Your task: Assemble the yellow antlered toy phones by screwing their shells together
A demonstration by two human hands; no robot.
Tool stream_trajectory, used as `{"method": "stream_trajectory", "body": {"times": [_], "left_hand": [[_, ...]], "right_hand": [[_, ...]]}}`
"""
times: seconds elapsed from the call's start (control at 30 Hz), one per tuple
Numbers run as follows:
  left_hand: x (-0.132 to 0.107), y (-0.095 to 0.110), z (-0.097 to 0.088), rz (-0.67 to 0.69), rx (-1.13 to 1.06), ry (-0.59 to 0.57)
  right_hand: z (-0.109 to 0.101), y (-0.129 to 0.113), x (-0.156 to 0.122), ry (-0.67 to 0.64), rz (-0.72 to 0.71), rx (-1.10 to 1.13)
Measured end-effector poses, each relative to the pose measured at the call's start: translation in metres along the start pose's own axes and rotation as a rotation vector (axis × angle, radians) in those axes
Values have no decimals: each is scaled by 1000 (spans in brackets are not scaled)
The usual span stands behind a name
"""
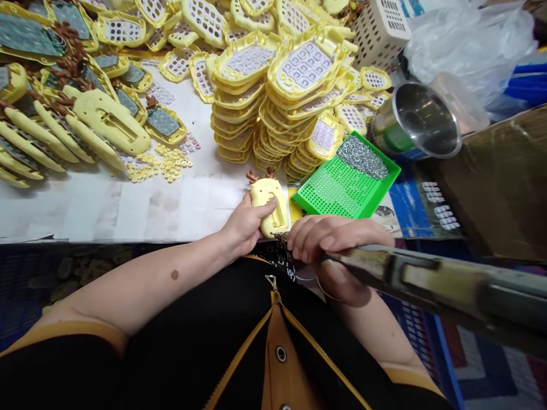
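Observation:
My left hand (244, 223) is closed round a small yellow toy casing (270, 205) with brown antlers, held back side up at the table's near edge. My right hand (331, 242) grips a long electric screwdriver (427, 282) whose tip touches the casing's lower end. A green perforated tray (342, 188) with a heap of small metal screws (363, 156) lies just right of the casing.
Stacks of yellow casings with white keypads (273, 102) fill the table's middle and back. Assembled yellow backs (106, 122) and loose yellow buttons (168, 162) lie left. A steel cup (421, 122), a white basket (380, 28) and a clear plastic bag (465, 40) stand at the right.

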State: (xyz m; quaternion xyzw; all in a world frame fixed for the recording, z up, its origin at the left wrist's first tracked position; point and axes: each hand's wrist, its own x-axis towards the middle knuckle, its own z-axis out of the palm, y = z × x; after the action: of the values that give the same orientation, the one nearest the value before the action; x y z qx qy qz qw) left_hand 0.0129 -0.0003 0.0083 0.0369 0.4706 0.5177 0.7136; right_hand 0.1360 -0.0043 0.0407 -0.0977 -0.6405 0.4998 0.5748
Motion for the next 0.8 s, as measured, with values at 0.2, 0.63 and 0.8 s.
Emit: {"method": "stream_trajectory", "body": {"times": [0.2, 0.63, 0.8], "left_hand": [[1, 1, 1, -5, -15, 9], [1, 1, -5, 35, 20, -37], [-8, 20, -18, -90, -56, -110]], "right_hand": [[2, 4, 2, -33, 60, -16], [-1, -7, 0, 70, 56, -48], [-6, -33, -7, 638, -119, -334]]}}
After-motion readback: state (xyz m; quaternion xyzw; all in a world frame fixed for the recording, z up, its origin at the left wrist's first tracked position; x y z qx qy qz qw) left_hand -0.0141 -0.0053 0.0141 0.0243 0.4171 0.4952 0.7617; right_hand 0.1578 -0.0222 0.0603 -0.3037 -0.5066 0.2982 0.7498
